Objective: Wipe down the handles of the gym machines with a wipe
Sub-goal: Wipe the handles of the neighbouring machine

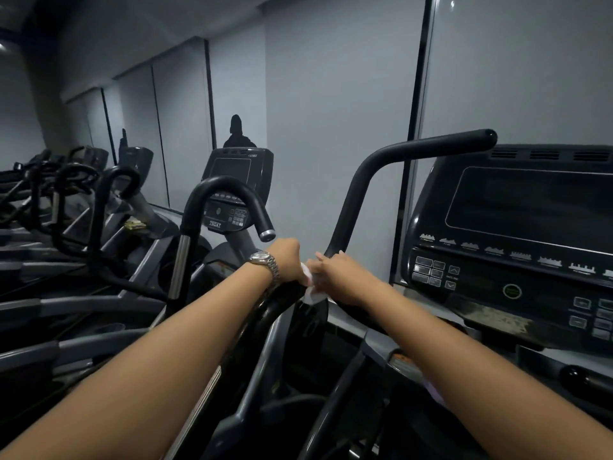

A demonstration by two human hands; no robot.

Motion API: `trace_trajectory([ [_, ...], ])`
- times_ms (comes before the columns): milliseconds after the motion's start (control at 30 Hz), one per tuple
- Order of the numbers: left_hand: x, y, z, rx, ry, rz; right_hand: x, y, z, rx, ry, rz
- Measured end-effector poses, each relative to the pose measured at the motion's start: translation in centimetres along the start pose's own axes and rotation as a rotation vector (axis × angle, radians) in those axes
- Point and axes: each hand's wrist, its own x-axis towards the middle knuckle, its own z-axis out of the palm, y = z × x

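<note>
Both hands meet at the middle of the view. The left hand [286, 260], which wears a metal wristwatch [265, 261], is curled into a fist, and the right hand [336, 277] lies just beside it at its 3 o'clock. The right hand's fingers pinch the crumpled white wipe [311, 288], which bunches between the two hands. I cannot tell whether the left fist clamps the wipe's other end or the dark bar under it. The wipe sits at the foot of the long curved black tubular handle [356, 190], which climbs from the hands toward 1 o'clock. The dark grey console with its blank screen [517, 207] is at 3 o'clock. A neighbouring machine's hooked black handle [225, 187] stands at 11 o'clock. To wipe well here, it is probably best to open the wipe out of its wad and wrap it right around the tube. The hand should then slide along the whole bar to its rounded tip, twisting so the far side gets cleaned too.
</note>
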Motion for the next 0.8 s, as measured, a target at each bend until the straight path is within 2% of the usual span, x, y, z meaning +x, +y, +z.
trace_trajectory([
  [133, -0.5, -1.3, 0.7, -0.052, 0.062, -0.024, -0.2, 0.5, 0.5, 0.017, -0.024, 0.02],
  [200, -0.2, -1.6, 0.9, -0.054, 0.077, -0.032, 0.3, 1.0, -0.4, -0.063, -0.071, 0.104],
  [333, -0.1, -1.3, 0.8, -0.028, 0.069, -0.022, 1.4, 1.3, -1.4, -0.255, -0.12, 0.115],
  [467, -0.2, -1.6, 1.0, -0.056, 0.089, -0.016, 0.2, 0.1, 0.1, 0.003, -0.018, 0.191],
  [533, -0.2, -1.6, 1.1, -0.064, 0.091, -0.016, -0.8, 0.1, 0.6, 0.023, 0.036, 0.161],
  [800, -0.1, -1.3, 0.8, -0.036, 0.075, -0.021, 0.7, 2.4, -1.2, -0.45, 0.073, 0.194],
])
